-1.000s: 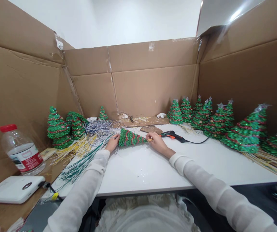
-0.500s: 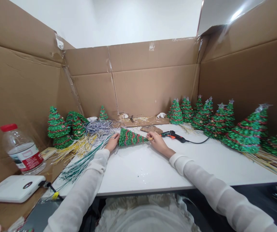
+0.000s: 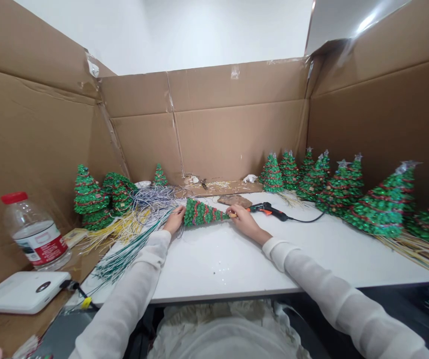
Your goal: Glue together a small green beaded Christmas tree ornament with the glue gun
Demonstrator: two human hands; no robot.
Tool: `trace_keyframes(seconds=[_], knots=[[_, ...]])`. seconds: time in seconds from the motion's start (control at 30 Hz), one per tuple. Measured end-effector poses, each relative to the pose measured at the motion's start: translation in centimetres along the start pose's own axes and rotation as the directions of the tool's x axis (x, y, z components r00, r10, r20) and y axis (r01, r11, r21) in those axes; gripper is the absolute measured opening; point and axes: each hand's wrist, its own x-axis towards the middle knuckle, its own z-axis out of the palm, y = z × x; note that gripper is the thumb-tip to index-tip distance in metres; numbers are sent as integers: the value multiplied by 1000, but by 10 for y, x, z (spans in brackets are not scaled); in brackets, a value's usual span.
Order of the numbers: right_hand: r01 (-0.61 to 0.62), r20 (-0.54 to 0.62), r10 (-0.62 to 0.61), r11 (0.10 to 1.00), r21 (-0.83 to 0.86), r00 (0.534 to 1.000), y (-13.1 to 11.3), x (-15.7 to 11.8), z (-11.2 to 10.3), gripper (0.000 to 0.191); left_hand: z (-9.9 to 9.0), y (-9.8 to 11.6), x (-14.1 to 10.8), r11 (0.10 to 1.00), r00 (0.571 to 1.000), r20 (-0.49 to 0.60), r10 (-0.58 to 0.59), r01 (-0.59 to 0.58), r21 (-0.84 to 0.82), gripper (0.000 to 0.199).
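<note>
A small green Christmas tree point(image 3: 204, 213) with red garland lies on its side above the white table, its tip pointing right. My left hand point(image 3: 175, 218) is closed around its wide base. Close by the tip, my right hand point(image 3: 243, 220) is pinched shut, and a bit of something yellow shows at its fingertips, too small to name. Just beyond that hand rests a black and orange glue gun point(image 3: 270, 210) with its cord running right. A brown flat pad point(image 3: 235, 200) lies behind the right hand.
Bundles of green wire point(image 3: 128, 257), yellow strands point(image 3: 119, 232) and purple-grey wire point(image 3: 154, 197) lie to the left. Several finished trees point(image 3: 377, 209) with star tops line the right. A water bottle point(image 3: 38, 237) and a white power bank point(image 3: 22, 293) stand at left. Cardboard walls point(image 3: 237, 134) surround the table.
Almost nothing differs. Both hands and the tree stay in the same place.
</note>
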Motion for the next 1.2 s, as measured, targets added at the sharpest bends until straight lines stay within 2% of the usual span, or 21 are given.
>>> trace_keyframes(seconds=[0.1, 0.17, 0.27, 0.37, 0.43, 0.53, 0.6, 0.7, 0.77, 0.8, 0.9, 1.0, 1.2], knots=[[-11, -6, 11, 1000, 5, 1000, -4, 0, -3, 19, 2, 4, -2, 994, 995, 51, -84, 87, -61, 33], [-65, -71, 65, 998, 0, 995, -9, 0, -9, 17, 4, 7, -4, 986, 991, 67, -119, 126, -106, 34], [-210, -223, 201, 978, -16, 954, -17, 1, -19, 15, 6, 11, -6, 976, 991, 83, -109, 122, -180, 30], [-287, -277, 289, 957, 48, 916, -20, 2, -24, 25, 7, 14, -7, 968, 992, 102, -81, 102, -230, 24], [-279, -292, 306, 951, 131, 906, -18, 3, -23, 27, 8, 13, -6, 968, 994, 92, -52, 73, -241, 21], [-203, -347, 301, 935, 292, 888, -12, 6, -19, 21, 9, 11, -6, 964, 999, 22, -47, 51, -262, 23], [-196, -299, 361, 863, 465, 883, -11, 8, -19, 17, 12, 9, -7, 951, 996, -7, -87, 81, -297, 27], [-260, -47, 434, 618, 742, 900, -14, 8, -23, 17, 17, 11, -8, 914, 989, -3, -148, 136, -382, 35], [-267, 48, 414, 492, 829, 909, -19, 7, -24, 17, 21, 14, -9, 889, 987, -28, -157, 128, -440, 38], [-258, 49, 411, 472, 843, 910, -22, 6, -23, 18, 22, 16, -9, 878, 987, -54, -152, 110, -466, 39], [-242, -39, 449, 552, 798, 893, -27, 4, -13, 22, 24, 19, -8, 839, 983, -112, -145, 62, -540, 39], [-276, -56, 450, 637, 720, 891, -26, 3, -1, 32, 23, 20, -6, 787, 982, -91, -168, 78, -612, 37], [-289, -27, 461, 600, 746, 887, -22, 5, 3, 41, 18, 24, -7, 727, 985, -59, -160, 77, -682, 33]])
